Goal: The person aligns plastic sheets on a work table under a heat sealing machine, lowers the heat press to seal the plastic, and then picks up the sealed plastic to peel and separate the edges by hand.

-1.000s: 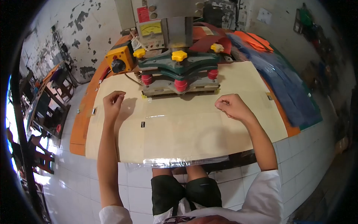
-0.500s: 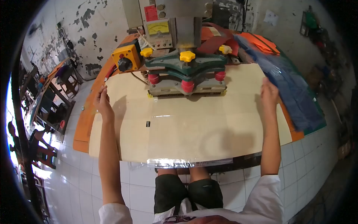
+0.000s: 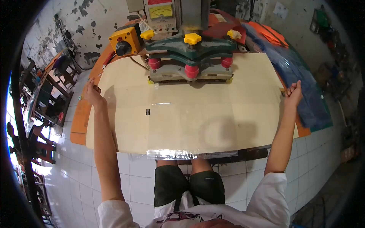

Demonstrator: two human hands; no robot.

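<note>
My left hand (image 3: 94, 93) is at the left edge of the cream board (image 3: 251, 114), its fingers curled; anything between them is too small to make out. Past the board's right edge, my right hand (image 3: 293, 93) has its fingers bent together beside the blue plastic sheets (image 3: 300, 83), with nothing visible in it. Clear plastic film (image 3: 171, 153) lies over the middle of the board and hangs past its front edge. A small black piece (image 3: 148, 112) rests left of centre. The press head (image 3: 190, 72) stands at the back of the board.
A yellow control box (image 3: 125, 41) and a meter panel (image 3: 161, 15) are at the back left. Orange sheets (image 3: 268, 33) lie at the back right. The orange tabletop (image 3: 78, 125) shows around the board. A workbench (image 3: 49, 91) and red stool (image 3: 45, 148) stand at the far left.
My right hand has moved outward from over the board to beyond its right edge. My left hand has moved left to the board's edge. The camera view has shifted slightly.
</note>
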